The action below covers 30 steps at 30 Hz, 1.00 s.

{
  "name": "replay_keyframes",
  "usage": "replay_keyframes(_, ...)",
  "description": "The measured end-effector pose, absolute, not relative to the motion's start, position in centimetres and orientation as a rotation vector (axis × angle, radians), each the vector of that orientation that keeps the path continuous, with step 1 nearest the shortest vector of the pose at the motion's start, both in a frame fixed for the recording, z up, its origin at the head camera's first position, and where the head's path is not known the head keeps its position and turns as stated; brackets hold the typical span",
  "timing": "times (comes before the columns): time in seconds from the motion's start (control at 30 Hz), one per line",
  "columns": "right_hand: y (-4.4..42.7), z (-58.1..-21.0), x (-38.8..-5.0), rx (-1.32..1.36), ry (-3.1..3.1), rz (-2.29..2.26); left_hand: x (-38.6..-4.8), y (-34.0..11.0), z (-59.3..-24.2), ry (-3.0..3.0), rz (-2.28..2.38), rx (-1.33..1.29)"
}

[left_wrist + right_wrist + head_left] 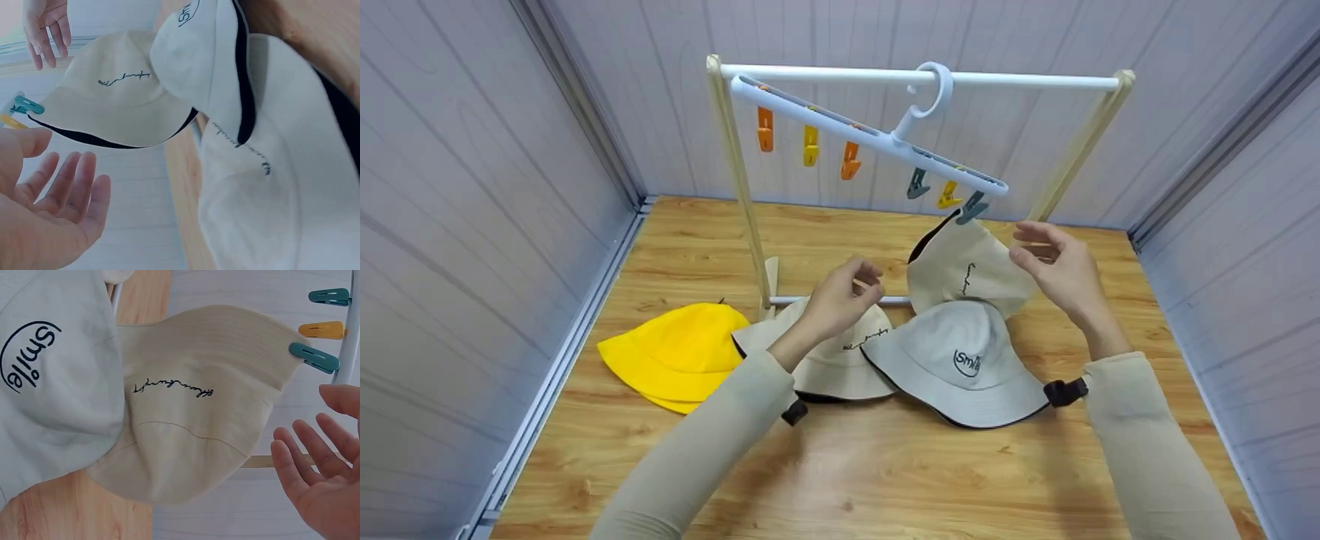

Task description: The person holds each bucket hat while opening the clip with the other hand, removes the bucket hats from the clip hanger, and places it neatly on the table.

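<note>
A cream bucket hat (971, 270) with dark stitched writing hangs by its brim from a dark green clip (314, 358) at the low right end of a pale blue hanger (817, 118). My right hand (1061, 266) is just right of this hat, fingers loosely bent, holding nothing. My left hand (840, 300) hovers over a second cream hat (851, 367), also with nothing in its grasp. In front of the hanging hat lies a light grey bucket hat (952, 341) with "smile" lettering. At the left rests a yellow hat (682, 345).
The tilted hanger hooks over the white bar (840, 73) of a wood-post rack (742, 187). Orange (765, 129), yellow (810, 145) and green clips (917, 182) dangle from it. Pale panels (495, 225) wall in the wood-grain tabletop (847, 480).
</note>
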State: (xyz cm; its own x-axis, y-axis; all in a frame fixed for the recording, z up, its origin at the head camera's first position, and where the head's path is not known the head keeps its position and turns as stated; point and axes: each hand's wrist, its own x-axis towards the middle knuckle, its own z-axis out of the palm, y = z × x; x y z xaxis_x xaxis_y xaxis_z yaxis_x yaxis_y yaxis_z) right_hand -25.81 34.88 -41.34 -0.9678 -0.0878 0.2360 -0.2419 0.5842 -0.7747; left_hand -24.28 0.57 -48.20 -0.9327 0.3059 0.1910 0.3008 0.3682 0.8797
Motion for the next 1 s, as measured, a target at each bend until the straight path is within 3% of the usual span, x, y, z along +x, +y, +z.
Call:
replay_keyframes(0.43,34.5,-40.0,-26.1,0.281,-2.585,1.472,-25.8,1.1,-45.7,2.603,1.767,0.613)
replay_keyframes(1.0,33.6,-39.8,-26.9,0.286,-2.379,1.766,-28.0,3.2,-45.2,2.701,1.817,0.646)
